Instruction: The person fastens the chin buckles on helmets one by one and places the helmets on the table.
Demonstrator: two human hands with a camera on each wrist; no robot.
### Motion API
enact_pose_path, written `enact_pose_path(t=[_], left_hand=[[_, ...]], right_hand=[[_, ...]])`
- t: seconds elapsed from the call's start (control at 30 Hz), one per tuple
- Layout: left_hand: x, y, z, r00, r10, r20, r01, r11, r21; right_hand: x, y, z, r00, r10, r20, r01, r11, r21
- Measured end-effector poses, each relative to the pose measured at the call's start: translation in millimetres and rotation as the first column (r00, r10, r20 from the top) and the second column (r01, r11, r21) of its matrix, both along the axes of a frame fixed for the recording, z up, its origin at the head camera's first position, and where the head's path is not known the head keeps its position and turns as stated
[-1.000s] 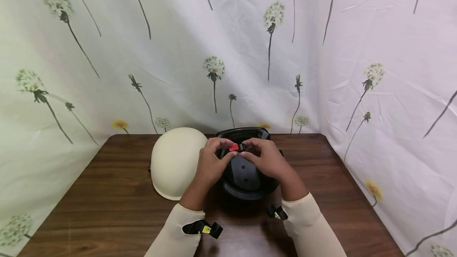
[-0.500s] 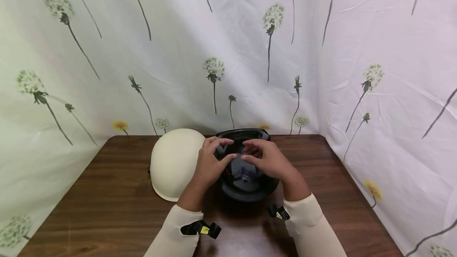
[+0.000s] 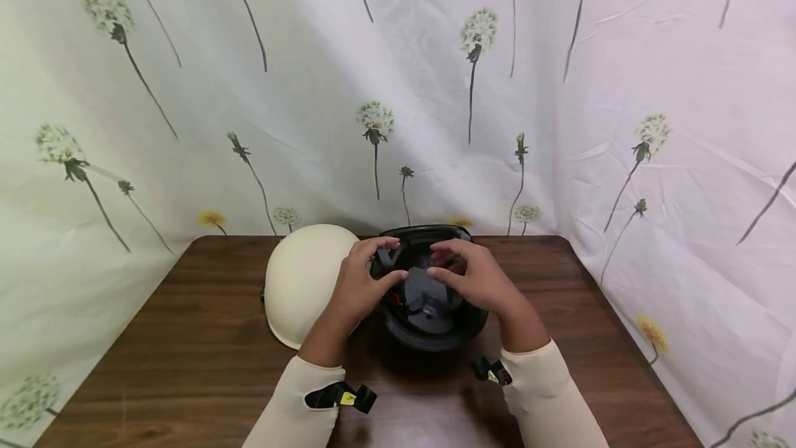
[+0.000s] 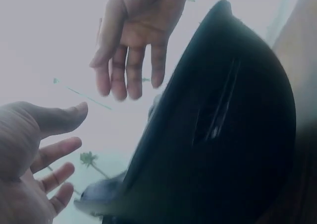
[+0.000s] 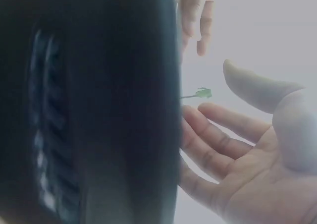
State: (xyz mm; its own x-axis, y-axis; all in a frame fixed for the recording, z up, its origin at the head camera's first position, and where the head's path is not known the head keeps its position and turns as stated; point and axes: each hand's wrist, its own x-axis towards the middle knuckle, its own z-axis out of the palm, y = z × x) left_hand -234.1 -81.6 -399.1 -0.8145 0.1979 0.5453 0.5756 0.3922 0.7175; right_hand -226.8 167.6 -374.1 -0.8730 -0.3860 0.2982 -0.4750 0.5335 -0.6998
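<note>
A black helmet (image 3: pixel 429 341) lies upturned on the table, its dark padded inside facing up. Inside it, toward the left, a small red buckle piece (image 3: pixel 394 299) shows. Over the helmet's left part hovers my left hand (image 3: pixel 363 278), thumb and fingers spread apart with nothing between them. My right hand (image 3: pixel 469 275) is over the right part, its fingers loosely bent and holding nothing. In the left wrist view the helmet's dark outer shell (image 4: pixel 237 115) stands beside both hands. The right wrist view has the shell (image 5: pixel 114 110) close by the right fingers (image 5: pixel 213 149).
A cream helmet (image 3: pixel 307 282) rests dome up just left of the black one, partly behind my left forearm. Both sit on a brown wooden table (image 3: pixel 186 337). A white flowered curtain (image 3: pixel 423 88) rises along the back and sides.
One second ago both hands pinched the red and black buckle over the helmet. The buckle has since dropped inside it, and the hands have drawn slightly apart.
</note>
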Motion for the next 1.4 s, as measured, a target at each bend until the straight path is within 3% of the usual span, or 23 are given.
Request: enact_pose_path(t=[0.2, 0.5, 0.63, 0.8, 1.0, 1.2, 1.4], left_hand=[[-2.0, -13.3, -1.6, 1.0, -0.004, 0.005, 0.004, 0.996, -0.085], [-7.8, -27.6, -8.6, 0.996, -0.034, -0.078, 0.018, 0.978, -0.207], [-9.0, -37.4, -7.0, 0.997, -0.068, -0.03, 0.057, 0.962, -0.268], [-8.8, -48.0, -3.3, 0.992, -0.107, 0.073, 0.125, 0.94, -0.319], [-9.3, -52.2, 1.5, 0.982, -0.129, 0.139, 0.175, 0.899, -0.401], [-8.7, -47.9, 5.6, 0.971, -0.169, 0.17, 0.228, 0.866, -0.445], [-7.4, -43.6, 5.8, 0.972, -0.139, 0.192, 0.216, 0.853, -0.476]], right_hand=[[0.8, 9, -7.7, 0.999, -0.027, -0.018, 0.028, 0.998, 0.051], [2.5, 25, -27.5, 0.979, -0.088, -0.183, 0.11, 0.987, 0.113], [2.4, 30, -37.7, 0.969, -0.123, -0.213, 0.161, 0.971, 0.174], [1.8, 33, -47.9, 0.964, -0.179, -0.198, 0.212, 0.965, 0.155], [0.2, 38, -56.8, 0.965, -0.199, -0.169, 0.225, 0.963, 0.147], [0.1, 47, -63.3, 0.973, -0.204, -0.111, 0.223, 0.956, 0.193], [1.7, 52, -61.9, 0.98, -0.199, -0.029, 0.201, 0.963, 0.179]])
